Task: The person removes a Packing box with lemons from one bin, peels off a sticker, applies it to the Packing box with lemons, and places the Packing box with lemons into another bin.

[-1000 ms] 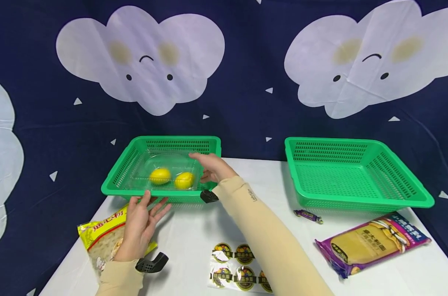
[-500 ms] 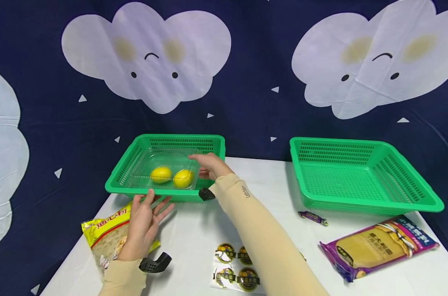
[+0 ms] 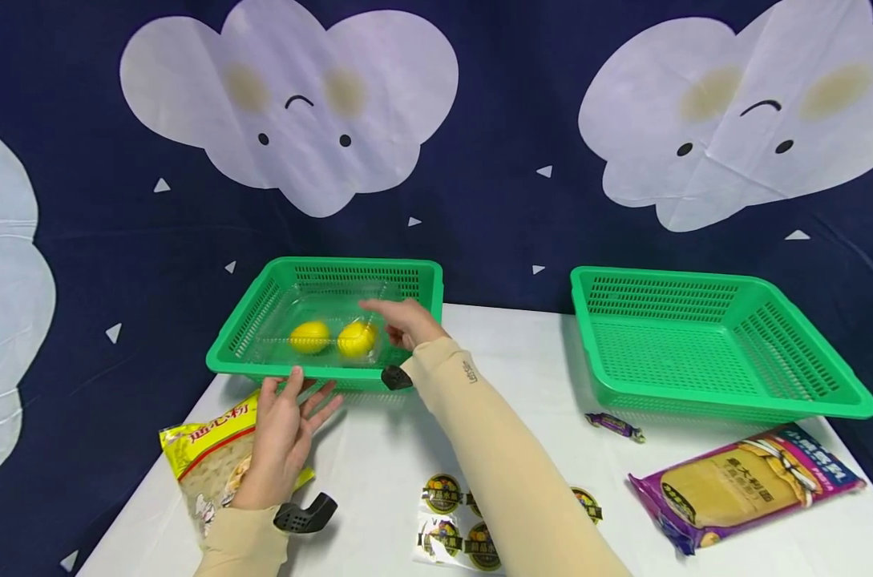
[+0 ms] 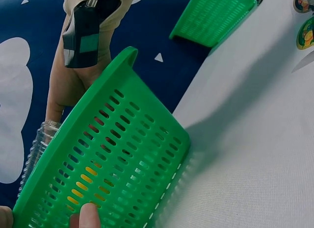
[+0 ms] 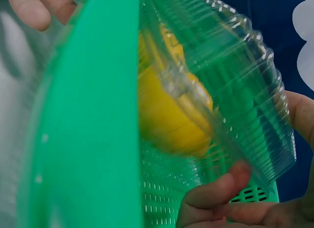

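Note:
A clear plastic clamshell box sits tilted in the left green basket. Two lemons show through its plastic. My right hand reaches over the basket's right side and grips the box's edge; in the right wrist view its curled fingers lie against the plastic. Outside the front wall, my left hand has its fingers spread. Its fingertips are close to the slotted wall in the left wrist view; whether they press it I cannot tell.
A second green basket stands at the right. Before it lie a purple-wrapped candy and a pasta packet. A yellow food packet lies partly under my left arm, and a sheet of round stickers at the front.
My right hand has shifted slightly left with its fingers more curled, and the clear box has moved a little. The left hand stays by the basket front. The head view has shifted slightly.

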Tool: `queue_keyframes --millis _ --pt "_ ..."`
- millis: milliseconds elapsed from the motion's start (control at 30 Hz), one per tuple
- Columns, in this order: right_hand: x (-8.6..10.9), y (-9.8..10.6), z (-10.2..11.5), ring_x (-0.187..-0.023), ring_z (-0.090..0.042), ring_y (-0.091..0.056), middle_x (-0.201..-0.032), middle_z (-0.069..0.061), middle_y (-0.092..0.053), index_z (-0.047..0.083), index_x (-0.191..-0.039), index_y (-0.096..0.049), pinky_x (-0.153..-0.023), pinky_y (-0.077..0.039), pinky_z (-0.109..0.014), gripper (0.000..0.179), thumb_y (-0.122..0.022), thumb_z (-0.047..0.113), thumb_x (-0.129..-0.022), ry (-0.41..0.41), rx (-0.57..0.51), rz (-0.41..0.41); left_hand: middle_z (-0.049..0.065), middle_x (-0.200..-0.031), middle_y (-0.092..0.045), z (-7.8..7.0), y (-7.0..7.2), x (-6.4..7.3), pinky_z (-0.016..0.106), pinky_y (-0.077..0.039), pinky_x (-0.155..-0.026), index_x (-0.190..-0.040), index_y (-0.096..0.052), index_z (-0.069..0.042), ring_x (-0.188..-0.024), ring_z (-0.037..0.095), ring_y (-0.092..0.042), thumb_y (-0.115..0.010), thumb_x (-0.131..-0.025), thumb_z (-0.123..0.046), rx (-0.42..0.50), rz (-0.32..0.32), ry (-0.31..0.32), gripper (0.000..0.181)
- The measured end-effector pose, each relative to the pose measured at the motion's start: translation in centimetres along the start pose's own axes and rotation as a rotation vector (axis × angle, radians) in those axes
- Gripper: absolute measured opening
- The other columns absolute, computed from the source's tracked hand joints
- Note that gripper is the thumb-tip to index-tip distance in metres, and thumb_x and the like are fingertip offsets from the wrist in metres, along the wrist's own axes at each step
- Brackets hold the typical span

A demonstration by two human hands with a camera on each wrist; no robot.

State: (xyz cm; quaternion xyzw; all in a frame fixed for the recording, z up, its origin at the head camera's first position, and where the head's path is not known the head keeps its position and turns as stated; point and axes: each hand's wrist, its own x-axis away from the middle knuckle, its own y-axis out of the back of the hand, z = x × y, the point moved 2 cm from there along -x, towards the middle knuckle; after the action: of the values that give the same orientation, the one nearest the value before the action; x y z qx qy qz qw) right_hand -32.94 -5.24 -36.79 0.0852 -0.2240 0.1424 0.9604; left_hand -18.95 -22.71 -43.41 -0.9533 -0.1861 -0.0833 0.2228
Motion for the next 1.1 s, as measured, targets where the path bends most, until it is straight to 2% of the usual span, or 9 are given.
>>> queue_keyframes --millis 100,233,367,533,600,700,767,867,1100 --pt "0.0 0.1 0.1 -0.054 -0.008 -0.036 -0.068 0.002 -0.042 0.006 -0.157 -0.045 -0.055 -0.035 -0.022 0.08 -0.08 0.044 -0.096 -0.016 -0.014 0.011 0.001 -0.116 -0.057 0.0 0.0 -0.1 0.04 -0.066 -0.095 -0.125 -0.046 -0.025 -0.109 0.02 -0.075 -0.047 -0.114 -0.039 -0.008 0.003 -0.005 0.018" --pt "0.1 0.2 0.1 -0.06 -0.007 -0.044 -0.104 -0.005 -0.056 0.01 -0.164 -0.042 -0.054 -0.036 -0.02 0.087 -0.082 0.044 -0.094 -0.049 -0.017 0.032 0.001 -0.118 -0.055 0.0 -0.1 -0.1 0.04 -0.067 -0.094 -0.122 -0.045 -0.026 -0.108 0.019 -0.075 -0.046 -0.114 -0.039 -0.012 -0.006 -0.004 0.015" --pt "0.1 0.1 0.1 -0.064 -0.009 -0.046 -0.138 -0.012 -0.052 0.013 -0.164 -0.042 -0.056 -0.038 -0.02 0.086 -0.082 0.044 -0.094 -0.062 -0.041 0.061 0.002 -0.118 -0.054 0.0 0.0 -0.1 0.04 -0.067 -0.095 -0.118 -0.044 -0.027 -0.108 0.018 -0.076 -0.046 -0.114 -0.041 -0.023 -0.013 -0.003 0.015" --pt "0.0 -0.2 0.0 -0.066 -0.009 -0.048 -0.158 -0.02 -0.044 0.017 -0.167 -0.037 -0.054 -0.037 -0.017 0.089 -0.077 0.051 -0.095 -0.054 0.012 0.107 0.002 -0.119 -0.053 0.0 0.1 0.1 0.039 -0.066 -0.097 -0.118 -0.043 -0.028 -0.11 0.018 -0.075 -0.046 -0.113 -0.042 -0.033 -0.013 0.0 0.016" --pt "0.0 -0.3 -0.1 -0.067 -0.009 -0.049 -0.16 -0.022 -0.042 0.017 -0.169 -0.032 -0.054 -0.037 -0.016 0.095 -0.077 0.054 -0.094 -0.056 0.032 0.105 0.002 -0.119 -0.053 0.0 0.1 0.1 0.039 -0.066 -0.097 -0.118 -0.044 -0.029 -0.11 0.018 -0.075 -0.046 -0.113 -0.042 -0.032 -0.016 -0.001 0.015" --pt "-0.1 -0.4 -0.3 -0.077 -0.014 -0.057 -0.156 -0.026 -0.045 0.015 -0.17 -0.027 -0.066 -0.052 -0.019 0.104 -0.078 0.057 -0.091 -0.064 0.035 0.083 0.002 -0.121 -0.053 0.1 0.0 -0.1 0.039 -0.066 -0.095 -0.119 -0.044 -0.029 -0.111 0.019 -0.075 -0.046 -0.113 -0.042 -0.033 -0.018 -0.003 0.014" --pt "-0.1 -0.5 -0.4 -0.088 -0.023 -0.064 -0.151 -0.03 -0.048 0.013 -0.17 -0.026 -0.081 -0.063 -0.028 0.106 -0.079 0.058 -0.089 -0.064 0.011 0.076 0.002 -0.121 -0.053 0.1 0.0 -0.1 0.039 -0.067 -0.095 -0.119 -0.044 -0.029 -0.11 0.019 -0.075 -0.046 -0.113 -0.042 -0.033 -0.016 -0.006 0.014" --pt "-0.1 -0.7 -0.6 -0.106 -0.038 -0.07 -0.145 -0.033 -0.052 0.013 -0.169 -0.03 -0.097 -0.066 -0.045 0.102 -0.078 0.056 -0.09 -0.058 -0.028 0.092 0.003 -0.121 -0.053 0.1 0.0 -0.2 0.038 -0.067 -0.094 -0.12 -0.045 -0.028 -0.109 0.018 -0.075 -0.046 -0.113 -0.042 -0.031 -0.017 -0.007 0.015" --pt "-0.4 -0.9 -0.8 -0.088 -0.032 -0.071 -0.14 -0.033 -0.055 0.016 -0.172 -0.021 -0.099 -0.065 -0.049 0.1 -0.073 0.052 -0.094 -0.016 -0.05 0.136 0.004 -0.124 -0.054 -0.1 -0.1 0.0 0.037 -0.065 -0.099 -0.123 -0.045 -0.027 -0.108 0.015 -0.074 -0.047 -0.113 -0.041 -0.003 -0.007 0.014 0.017"
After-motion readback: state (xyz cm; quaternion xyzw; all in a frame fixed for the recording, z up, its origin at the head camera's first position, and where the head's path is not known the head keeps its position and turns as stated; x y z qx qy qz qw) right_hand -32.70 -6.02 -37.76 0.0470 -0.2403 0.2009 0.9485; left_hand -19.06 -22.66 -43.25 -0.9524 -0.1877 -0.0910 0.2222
